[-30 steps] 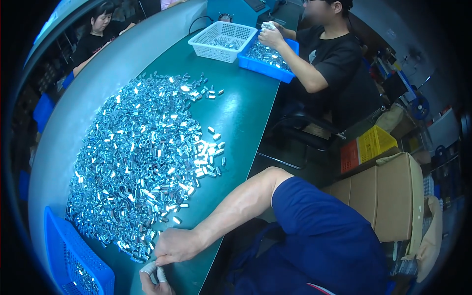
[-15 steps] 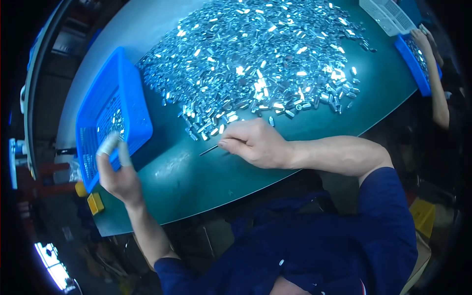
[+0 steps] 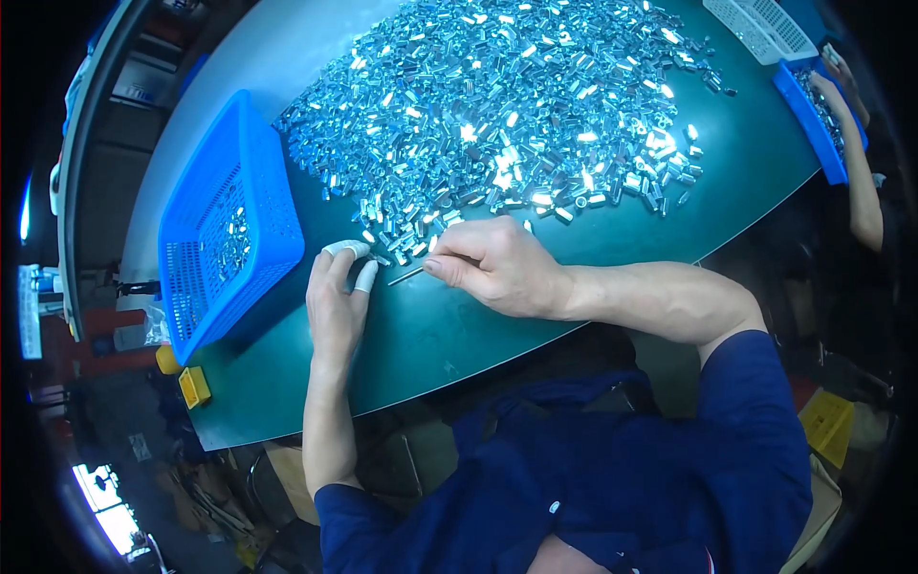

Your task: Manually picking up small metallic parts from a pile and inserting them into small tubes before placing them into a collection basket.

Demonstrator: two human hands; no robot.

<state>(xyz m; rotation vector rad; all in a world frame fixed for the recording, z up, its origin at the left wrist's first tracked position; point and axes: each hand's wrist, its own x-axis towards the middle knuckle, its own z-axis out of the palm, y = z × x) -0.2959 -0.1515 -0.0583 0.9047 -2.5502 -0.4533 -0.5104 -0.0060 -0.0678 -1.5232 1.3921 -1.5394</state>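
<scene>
A large heap of small shiny metal sleeves (image 3: 516,115) covers the middle of the green table. My right hand (image 3: 502,268) is closed on a thin dark metal rod (image 3: 405,275), which points left, low over the tabletop in front of the heap. Just left of the rod's tip, my left hand (image 3: 337,297) reaches to the heap's near edge. White coverings wrap its fingertips and thumb tip, and the thumb and fingers are apart. One loose metal sleeve (image 3: 381,259) lies close to those fingertips; I cannot tell whether they touch it.
A blue plastic basket (image 3: 277,225) with some metal pieces inside stands tilted at the left. Near it, a small yellow tray (image 3: 194,386) sits at the table's edge. At the far right, another person's hands work over a blue basket (image 3: 813,124), beside a white basket (image 3: 760,29).
My left hand has moved right, from over the blue basket to the near edge of the heap. My right hand keeps the rod in almost the same place.
</scene>
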